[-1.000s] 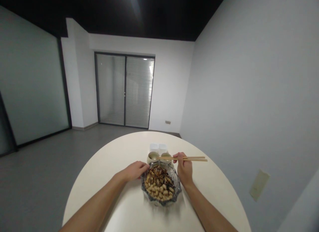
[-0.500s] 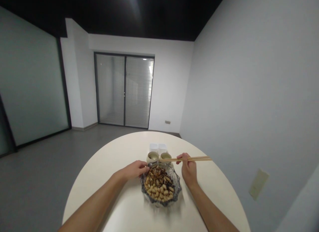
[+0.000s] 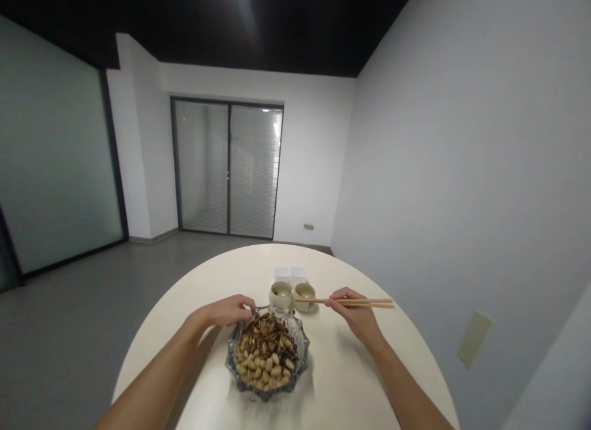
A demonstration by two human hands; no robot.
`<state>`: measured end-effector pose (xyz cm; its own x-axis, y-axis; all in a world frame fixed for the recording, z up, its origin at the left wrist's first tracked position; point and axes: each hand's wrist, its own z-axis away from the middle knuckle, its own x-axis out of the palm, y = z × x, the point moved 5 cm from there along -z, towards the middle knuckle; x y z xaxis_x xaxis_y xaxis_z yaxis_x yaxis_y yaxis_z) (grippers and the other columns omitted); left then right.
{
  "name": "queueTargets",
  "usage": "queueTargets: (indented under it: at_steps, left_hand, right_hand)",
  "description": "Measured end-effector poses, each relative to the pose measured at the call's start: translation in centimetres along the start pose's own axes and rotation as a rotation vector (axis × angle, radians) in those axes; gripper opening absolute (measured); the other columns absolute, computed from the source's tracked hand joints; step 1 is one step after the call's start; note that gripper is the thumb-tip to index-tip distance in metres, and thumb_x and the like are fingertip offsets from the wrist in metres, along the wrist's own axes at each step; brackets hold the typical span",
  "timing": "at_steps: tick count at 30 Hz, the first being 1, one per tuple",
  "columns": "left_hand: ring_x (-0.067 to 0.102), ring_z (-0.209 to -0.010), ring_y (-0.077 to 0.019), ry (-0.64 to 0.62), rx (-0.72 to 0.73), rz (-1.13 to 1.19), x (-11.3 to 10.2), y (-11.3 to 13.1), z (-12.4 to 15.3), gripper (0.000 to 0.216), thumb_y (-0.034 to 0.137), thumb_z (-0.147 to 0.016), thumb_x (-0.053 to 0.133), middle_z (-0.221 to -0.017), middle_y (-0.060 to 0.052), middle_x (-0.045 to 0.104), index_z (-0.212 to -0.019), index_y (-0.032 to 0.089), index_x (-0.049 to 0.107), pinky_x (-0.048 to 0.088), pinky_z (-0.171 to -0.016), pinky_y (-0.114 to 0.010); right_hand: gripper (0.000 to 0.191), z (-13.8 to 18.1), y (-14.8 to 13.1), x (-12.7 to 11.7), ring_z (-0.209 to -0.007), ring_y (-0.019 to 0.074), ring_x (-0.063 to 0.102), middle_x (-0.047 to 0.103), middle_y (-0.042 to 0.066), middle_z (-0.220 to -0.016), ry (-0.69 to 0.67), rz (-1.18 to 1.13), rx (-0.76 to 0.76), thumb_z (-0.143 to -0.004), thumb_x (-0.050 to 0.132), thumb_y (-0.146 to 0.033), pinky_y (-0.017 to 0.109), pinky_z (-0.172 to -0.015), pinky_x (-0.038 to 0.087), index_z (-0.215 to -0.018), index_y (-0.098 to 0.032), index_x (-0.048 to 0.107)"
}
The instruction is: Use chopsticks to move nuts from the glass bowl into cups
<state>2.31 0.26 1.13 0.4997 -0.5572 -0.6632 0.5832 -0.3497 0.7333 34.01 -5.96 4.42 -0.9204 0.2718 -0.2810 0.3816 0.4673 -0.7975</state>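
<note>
A scalloped clear glass bowl [image 3: 302, 342] stands near the middle of the table. Shelled and unshelled nuts and seeds [image 3: 265, 356] fill much of it: pale pistachio-like ones in front, brown striped seeds behind, small dark ones on the right. My left hand [image 3: 231, 310] is closed on the bowl's far left rim. Held level in my right hand [image 3: 357, 314] is a pair of wooden chopsticks [image 3: 376, 302], with their tips pointing left over a small beige cup [image 3: 305, 289]. A second beige cup [image 3: 281, 294] stands beside it, just behind the bowl.
Two small white square containers, a left one [image 3: 282, 274] and a right one [image 3: 298, 274], sit side by side behind the cups. Everything rests on a round cream table [image 3: 337, 381]. A white wall [image 3: 462, 171] runs along the right.
The glass bowl has moved left and nearer to me with my left hand on its rim. The cups now show more fully. My right hand, holding the chopsticks, has shifted slightly right and lower.
</note>
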Motion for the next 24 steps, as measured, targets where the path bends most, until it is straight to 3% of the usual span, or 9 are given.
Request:
queueTargets:
  at_steps: [6, 13, 24]
  left_hand:
    - [0.05, -0.06, -0.0162, -0.049, -0.059, 0.006, -0.1, -0.9, 0.0, 0.028, 0.035, -0.065, 0.047, -0.065, -0.001, 0.057, -0.076, 0.015, 0.064, 0.038, -0.048, -0.023]
    - [0.046, -0.057, -0.015, -0.038, -0.049, -0.003, 0.0, -0.9, -0.1, 0.026, 0.036, -0.066, 0.047, -0.061, 0.0, 0.052, -0.072, 0.016, 0.062, 0.035, -0.048, -0.022]
    - [0.046, -0.058, -0.0149, -0.038, -0.047, -0.018, 0.0, -0.6, 0.0, 0.028, 0.039, -0.067, 0.048, -0.062, 0.0, 0.052, -0.071, 0.015, 0.062, 0.035, -0.048, -0.022]
  right_hand:
    - [0.029, 0.4, 1.1, 1.0, -0.066, 0.02, 0.064, 0.073, 0.005, -0.074, -0.107, 0.056, 0.021, -0.075, 0.074, -0.047, 0.029, -0.06, 0.049, -0.076, -0.019, 0.071]
    - [0.023, 0.9, 0.0, 2.6, -0.078, 0.022, 0.067, 0.074, 0.004, -0.083, -0.207, 0.138, -0.091, -0.085, 0.066, -0.044, 0.031, -0.07, 0.051, -0.084, -0.021, 0.071]
    - [0.017, 1.1, -1.1, 3.3, -0.075, 0.0201, 0.067, 0.073, 0.004, -0.083, -0.236, 0.168, -0.205, -0.087, 0.065, -0.037, 0.03, -0.069, 0.052, -0.084, -0.022, 0.071]
